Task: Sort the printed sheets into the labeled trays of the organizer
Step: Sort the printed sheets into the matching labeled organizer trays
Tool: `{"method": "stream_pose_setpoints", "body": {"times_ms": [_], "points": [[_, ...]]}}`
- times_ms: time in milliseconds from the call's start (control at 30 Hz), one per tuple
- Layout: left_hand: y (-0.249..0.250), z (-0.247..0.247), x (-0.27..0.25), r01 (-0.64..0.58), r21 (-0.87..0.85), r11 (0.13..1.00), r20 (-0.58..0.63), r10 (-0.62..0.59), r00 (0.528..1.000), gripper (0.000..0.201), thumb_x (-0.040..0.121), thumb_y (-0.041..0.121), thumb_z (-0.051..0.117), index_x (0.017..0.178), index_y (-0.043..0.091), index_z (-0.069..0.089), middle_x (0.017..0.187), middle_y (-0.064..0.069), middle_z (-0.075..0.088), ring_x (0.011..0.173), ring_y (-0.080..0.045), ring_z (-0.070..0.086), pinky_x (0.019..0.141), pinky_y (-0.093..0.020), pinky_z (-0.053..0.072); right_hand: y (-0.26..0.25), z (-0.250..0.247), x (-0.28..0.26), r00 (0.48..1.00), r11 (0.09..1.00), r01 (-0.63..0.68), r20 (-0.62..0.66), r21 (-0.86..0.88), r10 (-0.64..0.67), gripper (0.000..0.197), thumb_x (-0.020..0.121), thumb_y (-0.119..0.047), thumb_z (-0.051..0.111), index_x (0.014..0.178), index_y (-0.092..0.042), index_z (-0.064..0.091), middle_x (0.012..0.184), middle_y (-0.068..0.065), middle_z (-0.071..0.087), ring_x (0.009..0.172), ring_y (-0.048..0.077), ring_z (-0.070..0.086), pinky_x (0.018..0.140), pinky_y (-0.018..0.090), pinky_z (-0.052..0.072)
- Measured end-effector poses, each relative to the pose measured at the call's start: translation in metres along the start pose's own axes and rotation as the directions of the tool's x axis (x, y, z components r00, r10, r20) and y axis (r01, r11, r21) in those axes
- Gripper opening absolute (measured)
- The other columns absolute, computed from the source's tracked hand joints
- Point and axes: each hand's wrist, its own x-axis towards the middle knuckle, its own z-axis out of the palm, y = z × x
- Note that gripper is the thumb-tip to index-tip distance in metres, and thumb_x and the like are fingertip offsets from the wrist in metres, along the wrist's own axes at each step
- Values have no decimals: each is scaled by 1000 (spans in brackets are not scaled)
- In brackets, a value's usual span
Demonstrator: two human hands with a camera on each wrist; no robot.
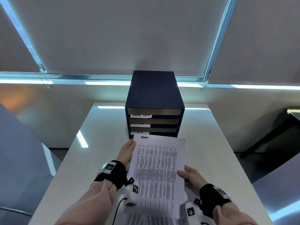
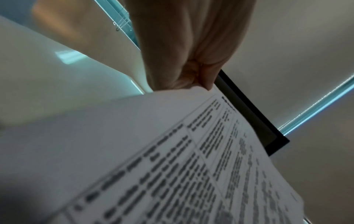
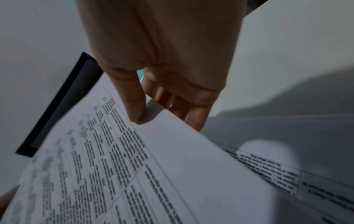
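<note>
- Nearest the viewer, further printed sheets (image 1: 155, 220) lay flat on the worktop (image 1: 97, 143), partly under the raised sheet; judged to be the unsorted remainder.
- The right hand (image 1: 193, 177) held the raised sheet (image 1: 155, 172) at its right edge. The right wrist view showed the thumb (image 3: 134, 104) on top and the fingers beneath, so the grip was pinching the paper.
- The left hand (image 1: 126, 153) held the same sheet along its left edge near the top. In the left wrist view the grip was pinching the paper edge, fingers closed together.
- The sheet was held clear of the worktop, tilted face-up toward the viewer, in all likelihood so that its heading could be read. A handwritten word at the top appeared to read "ADMIN".
- Beyond the sheet stood the dark organizer (image 1: 154, 95), open front facing the person. Visible labels read "TASK LIST" (image 1: 140, 115), "I.T" (image 1: 140, 124) and "H.R." (image 1: 140, 132).
- The sheet's top edge hid the organizer's lowest part. Whether a matching tray lay there could not be told; the visible trays showed no paper from this angle.
</note>
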Motion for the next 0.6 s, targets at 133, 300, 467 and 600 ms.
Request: {"method": "stream_pose_setpoints", "body": {"times_ms": [133,300,467,600], "points": [[-2,-5,4,-9,76,997,-9,9,1000,22,102,16,38,98,9,58,111,-22,63,98,-28,62,98,-48,44,3,2,-4,1000,1000,-11,8,25,11,27,92,-4,56,118,-7,64,101,20,66,83,28,49,67,33,36],[-6,-6,9,-15,90,996,-20,17,1000,22,101,16,38,97,7,58,103,-20,65,95,-28,62,93,-45,46,7,1,-4,999,999,-18,-46,41,20,46,86,-12,66,129,-14,52,116,12,65,89,29,52,72,38,37],[-16,-20,26,116,114,987,-180,-94,979,22,100,15,41,97,1,58,71,-10,56,49,-15,49,50,-18,38,32,-5,-6,998,997,-57,-38,-54,55,25,93,0,50,119,-1,50,97,16,64,77,26,51,66,32,40],[-36,-31,31,277,249,928,-203,-230,952,42,98,16,47,135,-4,41,86,-18,62,52,-14,44,47,-19,37,41,0,1,991,995,-102,-92,-10,100,18,97,4,42,102,-6,56,84,9,58,71,22,55,56,20,43]]}}
